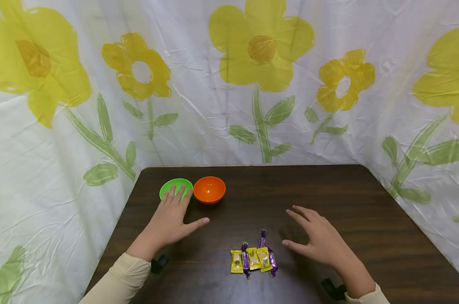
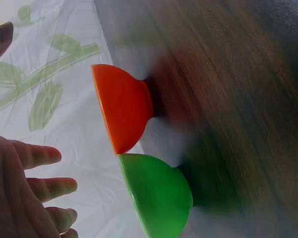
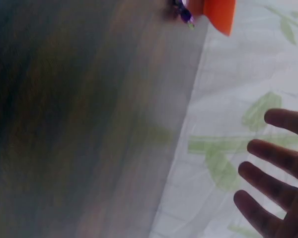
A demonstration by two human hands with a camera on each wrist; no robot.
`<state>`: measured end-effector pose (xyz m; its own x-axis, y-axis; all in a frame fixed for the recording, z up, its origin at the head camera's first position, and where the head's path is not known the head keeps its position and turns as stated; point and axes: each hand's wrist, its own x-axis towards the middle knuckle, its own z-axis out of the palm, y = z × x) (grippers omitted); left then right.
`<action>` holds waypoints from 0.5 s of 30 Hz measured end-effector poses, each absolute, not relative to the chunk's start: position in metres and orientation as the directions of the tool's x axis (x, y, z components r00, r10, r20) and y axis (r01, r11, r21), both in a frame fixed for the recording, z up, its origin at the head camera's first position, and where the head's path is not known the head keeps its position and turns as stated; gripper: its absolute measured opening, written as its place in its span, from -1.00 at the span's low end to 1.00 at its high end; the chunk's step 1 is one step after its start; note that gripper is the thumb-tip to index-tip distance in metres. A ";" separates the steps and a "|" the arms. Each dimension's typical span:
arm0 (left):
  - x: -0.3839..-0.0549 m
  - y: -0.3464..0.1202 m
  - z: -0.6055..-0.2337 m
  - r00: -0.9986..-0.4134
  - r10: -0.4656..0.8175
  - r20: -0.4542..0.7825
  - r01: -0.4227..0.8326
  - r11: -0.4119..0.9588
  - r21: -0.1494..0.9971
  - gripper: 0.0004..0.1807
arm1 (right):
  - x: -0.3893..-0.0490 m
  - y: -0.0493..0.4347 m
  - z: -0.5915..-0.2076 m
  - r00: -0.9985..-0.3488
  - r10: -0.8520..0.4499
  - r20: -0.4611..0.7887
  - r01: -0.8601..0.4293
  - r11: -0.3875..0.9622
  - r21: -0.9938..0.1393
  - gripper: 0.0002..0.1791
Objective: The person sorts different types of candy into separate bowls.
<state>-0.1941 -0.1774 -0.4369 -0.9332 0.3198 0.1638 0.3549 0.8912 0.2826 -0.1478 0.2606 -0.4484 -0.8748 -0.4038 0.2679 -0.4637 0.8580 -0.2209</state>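
Observation:
My left hand point(image 1: 170, 221), fingers spread, overlaps the near side of a green bowl point(image 1: 172, 184) in the head view. In the left wrist view its fingers point(image 2: 52, 188) show apart from the green bowl point(image 2: 156, 196). An orange bowl point(image 1: 209, 190) stands upright against the green one, on its right. My right hand point(image 1: 320, 236) hovers with straight fingers right of a group of wrapped candies. Yellow-wrapped candies point(image 1: 253, 258) and purple-wrapped candies point(image 1: 262, 239) lie close together between the hands. Neither hand holds anything.
The dark wooden table point(image 1: 328, 185) has rounded far corners. A white curtain point(image 1: 199, 105) printed with yellow flowers hangs behind it and along both sides. Dark straps with small devices sit at both wrists.

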 end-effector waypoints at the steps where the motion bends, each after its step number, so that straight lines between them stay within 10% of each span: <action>1: -0.195 -0.177 -0.438 -0.933 0.322 0.161 0.356 0.890 0.286 0.26 | -0.147 0.259 -0.450 -0.874 -0.408 0.263 -0.467 0.855 -0.226 -0.09; 15: -0.219 -0.169 -0.453 -0.918 0.362 0.162 0.394 0.871 0.291 0.26 | -0.140 0.241 -0.464 -0.863 -0.476 0.166 -0.504 0.831 -0.236 -0.19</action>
<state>-0.2190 -0.1689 -0.4535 -0.9182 0.3615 0.1618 0.3944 0.8715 0.2915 -0.1395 0.2414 -0.4644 -0.8635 -0.4762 0.1660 -0.5037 0.8310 -0.2359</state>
